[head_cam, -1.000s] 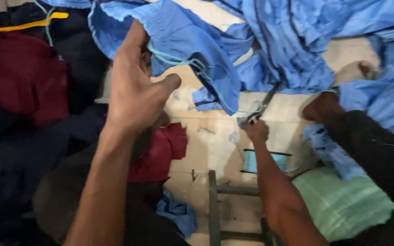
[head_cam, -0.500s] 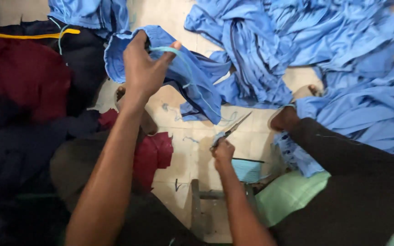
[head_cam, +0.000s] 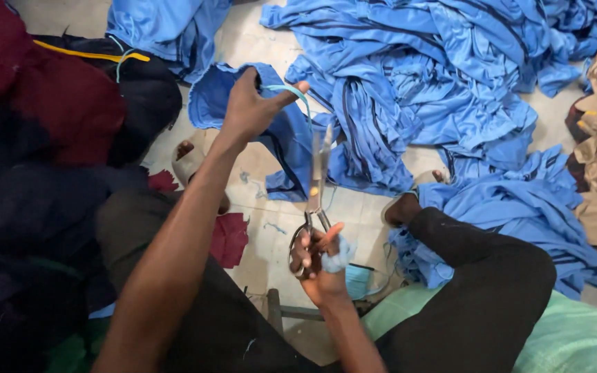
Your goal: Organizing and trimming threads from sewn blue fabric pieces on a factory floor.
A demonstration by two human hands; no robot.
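The fingers (head_cam: 291, 91) of the left hand (head_cam: 251, 109) are closed in a pinch on a thin light-blue strip (head_cam: 302, 99), which curves out from the thumb and first finger and then goes down to the right. This strip belongs to a blue garment (head_cam: 281, 135) that hangs below the raised hand and touches the pale floor (head_cam: 354, 207). The right hand (head_cam: 319, 266) is lower and nearer to the body, and its fingers are wrapped through the handles of a pair of scissors (head_cam: 316, 190); a small wad of light-blue fabric sits on one finger. The long axis of the scissors goes almost straight up from this hand, and the blade tips are just under the strip and just right of the pinching fingers. The blades are blurred, so I cannot tell how far they are apart. So the strip lies directly above the scissor tips, crossing their line, and the right hand with its tool is the one nearer to the free part of the strip. Farther out, a big heap of blue garments (head_cam: 437, 83) lies on the right, and dark red cloth (head_cam: 43, 103) and dark cloth on the left. Both bare feet rest on the floor, the left foot (head_cam: 191, 160) below the garment.
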